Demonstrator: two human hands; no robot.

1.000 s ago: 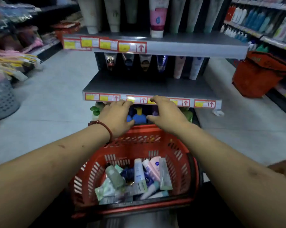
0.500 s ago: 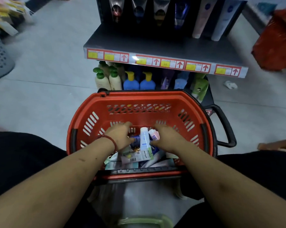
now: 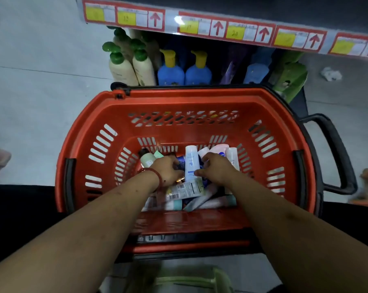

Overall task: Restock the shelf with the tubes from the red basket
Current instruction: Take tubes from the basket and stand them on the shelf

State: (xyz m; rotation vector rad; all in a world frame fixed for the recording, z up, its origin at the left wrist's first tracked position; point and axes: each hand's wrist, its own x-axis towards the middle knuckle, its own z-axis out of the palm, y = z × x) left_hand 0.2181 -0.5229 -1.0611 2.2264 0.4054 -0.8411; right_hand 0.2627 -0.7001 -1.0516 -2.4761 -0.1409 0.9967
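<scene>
Below the price-labelled edge of a shop shelf (image 3: 171, 16), a red basket (image 3: 179, 98) stands hard against the bottom tier, where cream pump bottles (image 3: 124, 69) with green caps and blue pump bottles (image 3: 171, 74) with yellow caps are lined up. Restocking looks far from over. A jumbled pile of tubes (image 3: 185, 191) covers the basket's floor and none is on its way to the shelf, so nearly all the lifting and placing appears to be left. Both forearms reach down into the basket. The left hand (image 3: 168, 170), a red cord bracelet (image 3: 155, 176) at its wrist, lies on the pile with fingers bent over a dark blue tube (image 3: 180, 161). The right hand (image 3: 218, 170) lies just beside it, fingers curled down among white and pink tubes. Between the two hands a white tube (image 3: 191, 163) lies lengthwise, touching or very nearly touching both. Whether either hand has actually closed on a tube cannot be told from this angle. The step in hand seems to be sorting through the pile and choosing what to lift first.
</scene>
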